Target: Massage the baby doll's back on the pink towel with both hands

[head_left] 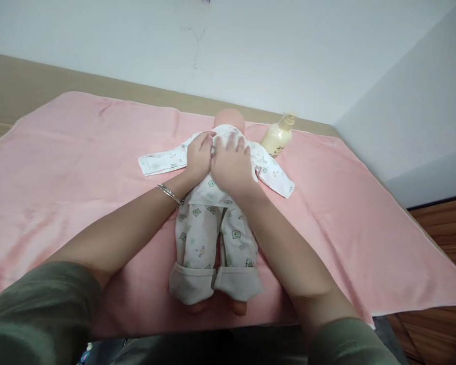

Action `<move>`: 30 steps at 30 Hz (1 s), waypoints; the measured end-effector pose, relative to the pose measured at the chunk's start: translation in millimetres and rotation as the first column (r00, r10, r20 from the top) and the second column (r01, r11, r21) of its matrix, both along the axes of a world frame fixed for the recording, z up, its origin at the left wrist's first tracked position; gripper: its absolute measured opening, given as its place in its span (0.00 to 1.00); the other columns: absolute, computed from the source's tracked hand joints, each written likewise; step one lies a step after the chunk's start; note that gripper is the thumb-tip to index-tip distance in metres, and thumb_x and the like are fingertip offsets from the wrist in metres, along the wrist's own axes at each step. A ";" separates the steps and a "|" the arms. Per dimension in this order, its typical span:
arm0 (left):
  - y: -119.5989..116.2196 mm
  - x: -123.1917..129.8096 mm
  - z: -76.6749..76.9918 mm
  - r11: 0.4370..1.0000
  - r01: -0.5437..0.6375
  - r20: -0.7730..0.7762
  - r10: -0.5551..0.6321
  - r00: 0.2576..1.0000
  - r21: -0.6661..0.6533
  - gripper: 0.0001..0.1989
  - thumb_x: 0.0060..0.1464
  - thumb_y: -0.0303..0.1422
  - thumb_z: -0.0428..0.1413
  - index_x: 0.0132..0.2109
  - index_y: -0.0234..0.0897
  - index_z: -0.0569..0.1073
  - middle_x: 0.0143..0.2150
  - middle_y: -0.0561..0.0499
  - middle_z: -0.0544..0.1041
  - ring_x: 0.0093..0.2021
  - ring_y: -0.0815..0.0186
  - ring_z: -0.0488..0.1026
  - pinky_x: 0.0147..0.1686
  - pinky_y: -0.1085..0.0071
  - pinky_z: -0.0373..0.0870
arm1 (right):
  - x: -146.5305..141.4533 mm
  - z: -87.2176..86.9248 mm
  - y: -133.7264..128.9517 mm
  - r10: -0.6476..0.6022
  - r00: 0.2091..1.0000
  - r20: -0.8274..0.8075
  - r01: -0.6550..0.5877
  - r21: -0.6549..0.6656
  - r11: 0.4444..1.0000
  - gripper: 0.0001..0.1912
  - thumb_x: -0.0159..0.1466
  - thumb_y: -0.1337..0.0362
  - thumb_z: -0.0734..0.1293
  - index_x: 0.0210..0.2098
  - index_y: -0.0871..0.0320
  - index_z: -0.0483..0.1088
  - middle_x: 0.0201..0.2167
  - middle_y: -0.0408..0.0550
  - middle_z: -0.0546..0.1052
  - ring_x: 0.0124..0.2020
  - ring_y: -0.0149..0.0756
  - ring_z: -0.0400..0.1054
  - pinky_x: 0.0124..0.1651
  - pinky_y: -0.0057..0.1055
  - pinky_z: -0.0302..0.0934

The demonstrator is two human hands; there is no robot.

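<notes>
A baby doll (229, 119) with a bald head lies stretched out, legs toward me. It wears a white printed top (209, 194) and matching pants (203, 235) with turned-up cuffs. My left hand (199, 158) rests on the left side of the doll's upper body, fingers close together and partly extended. Beside it, my right hand (231, 165) lies flat on the top with its fingers spread, slightly blurred. The two hands touch or nearly touch. The doll's face is not visible, and the hands cover much of its torso.
A pink blanket (110, 134) spreads under the doll over a table. To the right of the doll's head, a cream-coloured pump bottle (278, 137) stands tilted on the blanket. A white wall (137, 45) rises behind the tan back edge. Wood-grain surfaces (444, 223) show at right.
</notes>
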State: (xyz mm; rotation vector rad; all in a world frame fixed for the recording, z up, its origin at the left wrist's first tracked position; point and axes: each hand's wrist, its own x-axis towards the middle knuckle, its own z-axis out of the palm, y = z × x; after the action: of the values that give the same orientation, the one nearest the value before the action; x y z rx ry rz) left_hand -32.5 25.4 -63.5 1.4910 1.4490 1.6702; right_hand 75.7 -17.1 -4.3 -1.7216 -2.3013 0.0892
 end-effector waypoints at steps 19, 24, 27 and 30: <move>2.8 -0.8 0.2 0.999 0.006 0.028 -0.005 1.000 -0.037 0.16 0.61 0.30 0.48 0.46 0.38 0.81 0.54 0.46 0.84 0.59 0.58 0.79 0.67 0.60 0.73 | -0.9 5.0 -7.5 0.031 0.997 0.070 -0.031 0.004 1.000 0.33 0.75 0.62 0.57 0.77 0.65 0.55 0.80 0.64 0.50 0.81 0.71 0.42 0.80 0.67 0.41; 1.9 -0.6 1.8 1.000 -0.016 -0.027 0.015 1.000 -0.027 0.16 0.61 0.30 0.49 0.47 0.38 0.81 0.56 0.46 0.84 0.61 0.56 0.77 0.68 0.58 0.72 | 34.0 1.2 36.8 0.154 0.983 -0.103 -0.164 -0.095 0.982 0.33 0.77 0.54 0.52 0.78 0.58 0.54 0.82 0.53 0.48 0.83 0.53 0.38 0.83 0.61 0.35; 0.2 0.6 3.2 1.000 -0.015 -0.053 0.014 0.998 -0.021 0.16 0.62 0.30 0.49 0.47 0.40 0.82 0.56 0.48 0.84 0.61 0.57 0.77 0.69 0.59 0.71 | 46.7 -0.4 52.3 0.014 0.985 -0.169 -0.035 -0.124 0.992 0.39 0.77 0.51 0.50 0.78 0.71 0.48 0.81 0.63 0.49 0.83 0.53 0.41 0.84 0.56 0.36; 0.1 1.1 2.7 0.999 -0.026 -0.061 0.025 0.998 -0.019 0.16 0.62 0.30 0.49 0.47 0.41 0.81 0.55 0.49 0.84 0.62 0.59 0.77 0.69 0.61 0.71 | 34.3 0.6 36.5 -0.073 0.993 -0.089 0.061 -0.127 0.990 0.40 0.76 0.54 0.50 0.77 0.80 0.47 0.79 0.72 0.51 0.81 0.61 0.44 0.82 0.58 0.41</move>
State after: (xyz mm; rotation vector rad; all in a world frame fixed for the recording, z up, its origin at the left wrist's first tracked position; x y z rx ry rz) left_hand -31.4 25.5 -60.8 1.5311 1.5185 1.6333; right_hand 110.0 19.4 -3.7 -1.8115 -2.2108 0.2994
